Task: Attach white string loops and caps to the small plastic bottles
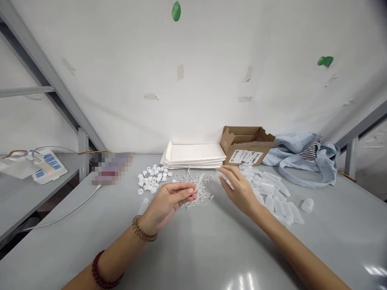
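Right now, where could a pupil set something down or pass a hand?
Bare table shows between left forearm and right forearm, between the white cable and left forearm, and right of the right forearm. Crowded: white caps, ringed pieces and translucent pieces across the middle, with envelopes, box and blue cloth behind.

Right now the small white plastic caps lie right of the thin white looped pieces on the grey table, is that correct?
No, the side is wrong: the head view shows the small white plastic caps left of the thin white looped pieces. Both are on the grey table, as you said.
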The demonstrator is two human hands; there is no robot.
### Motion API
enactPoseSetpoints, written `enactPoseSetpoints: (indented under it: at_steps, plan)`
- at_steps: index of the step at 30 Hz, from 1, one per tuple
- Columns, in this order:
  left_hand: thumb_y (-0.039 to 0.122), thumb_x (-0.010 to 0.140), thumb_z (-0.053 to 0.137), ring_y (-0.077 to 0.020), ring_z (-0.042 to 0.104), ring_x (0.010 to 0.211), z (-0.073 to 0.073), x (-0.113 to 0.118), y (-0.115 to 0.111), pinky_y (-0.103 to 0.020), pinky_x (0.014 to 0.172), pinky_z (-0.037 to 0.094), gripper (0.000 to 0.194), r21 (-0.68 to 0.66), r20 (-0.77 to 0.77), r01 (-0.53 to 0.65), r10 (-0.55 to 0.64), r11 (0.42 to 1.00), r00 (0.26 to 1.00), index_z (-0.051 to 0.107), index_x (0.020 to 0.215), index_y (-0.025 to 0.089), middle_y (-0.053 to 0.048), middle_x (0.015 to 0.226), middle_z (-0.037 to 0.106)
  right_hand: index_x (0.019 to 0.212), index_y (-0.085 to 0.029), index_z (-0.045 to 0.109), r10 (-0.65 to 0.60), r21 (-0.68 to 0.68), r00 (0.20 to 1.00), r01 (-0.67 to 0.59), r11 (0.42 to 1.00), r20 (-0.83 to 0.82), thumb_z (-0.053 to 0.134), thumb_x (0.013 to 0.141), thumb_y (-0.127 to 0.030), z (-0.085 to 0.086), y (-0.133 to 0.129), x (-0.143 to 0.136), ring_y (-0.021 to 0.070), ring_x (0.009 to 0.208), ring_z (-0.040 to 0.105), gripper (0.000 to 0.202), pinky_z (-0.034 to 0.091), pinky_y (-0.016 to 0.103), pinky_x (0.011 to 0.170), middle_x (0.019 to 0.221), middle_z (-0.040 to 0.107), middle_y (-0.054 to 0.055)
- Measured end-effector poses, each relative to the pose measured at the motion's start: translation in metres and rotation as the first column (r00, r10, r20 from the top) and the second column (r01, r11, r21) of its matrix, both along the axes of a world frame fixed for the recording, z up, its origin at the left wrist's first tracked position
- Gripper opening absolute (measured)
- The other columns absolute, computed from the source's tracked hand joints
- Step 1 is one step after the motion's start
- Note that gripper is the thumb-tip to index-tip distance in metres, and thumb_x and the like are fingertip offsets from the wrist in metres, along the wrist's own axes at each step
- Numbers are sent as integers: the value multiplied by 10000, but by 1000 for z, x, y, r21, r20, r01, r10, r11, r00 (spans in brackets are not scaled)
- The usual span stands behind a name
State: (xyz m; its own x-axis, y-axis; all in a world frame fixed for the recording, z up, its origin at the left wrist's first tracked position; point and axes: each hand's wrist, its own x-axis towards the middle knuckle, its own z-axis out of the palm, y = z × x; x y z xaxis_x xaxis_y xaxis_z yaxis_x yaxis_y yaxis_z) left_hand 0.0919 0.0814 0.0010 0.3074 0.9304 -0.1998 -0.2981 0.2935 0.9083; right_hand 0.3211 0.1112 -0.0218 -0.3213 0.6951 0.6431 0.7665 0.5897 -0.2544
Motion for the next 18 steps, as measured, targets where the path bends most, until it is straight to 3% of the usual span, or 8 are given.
enactPoseSetpoints:
  at_steps: [1,3,4,6,8,11,14,18]
  plan:
    - [211,680,763,-91,642,750,0,-1,0,-179,766,517,183,-23,43,-7,8,1000,999,738,854,160,-26,816,719,1096,-196,564,31,-57,974,-45,997,-224,472,887,-191,4,-7,-3,208,913,581,229,485,333,735,1068,596,109]
    - [180,663,774,-90,645,753,1,-1,0,-175,775,517,208,-52,104,-19,24,998,994,738,866,156,-31,826,724,1016,-227,588,-2,-272,832,-180,945,-555,553,855,-283,11,-21,-11,190,826,597,174,491,314,685,950,627,62]
    - [168,656,777,-88,646,746,2,-1,0,-171,768,519,215,-62,125,-25,33,998,992,738,867,152,-32,817,725,993,-233,591,-57,-398,753,-279,874,-655,584,837,-315,13,-27,-15,186,795,606,176,490,314,684,875,643,41]
    - [156,648,780,-85,646,725,3,0,-1,-165,748,521,220,-78,154,-45,56,996,986,737,863,142,-31,777,724,968,-237,597,-151,-502,597,-481,719,-788,642,795,-345,16,-38,-23,181,798,622,209,485,323,742,840,668,19]
    - [151,640,784,-82,643,704,4,2,-2,-158,727,522,219,-90,175,-65,80,994,981,736,853,134,-26,733,718,944,-231,611,-219,-506,483,-611,609,-848,690,754,-346,17,-44,-29,178,832,630,236,469,330,806,883,684,17]
    - [141,635,783,-75,637,691,4,3,-3,-143,693,520,214,-92,203,-71,88,993,975,734,843,128,-18,716,707,900,-216,636,-267,-484,405,-703,521,-874,719,723,-345,17,-49,-35,181,873,624,234,443,337,861,901,695,27]
    - [127,653,766,-66,633,685,3,5,-4,-126,678,519,195,-107,235,-50,74,993,969,732,845,127,-12,717,699,885,-208,645,-294,-464,363,-752,469,-884,726,720,-332,18,-51,-38,177,896,620,221,422,337,894,893,698,30]
    - [107,676,742,-55,629,671,2,5,-5,-108,671,520,171,-139,281,-19,58,990,958,729,847,120,-6,701,685,872,-206,640,-310,-445,333,-780,440,-890,732,720,-299,17,-53,-39,167,908,619,200,419,319,889,908,690,25]
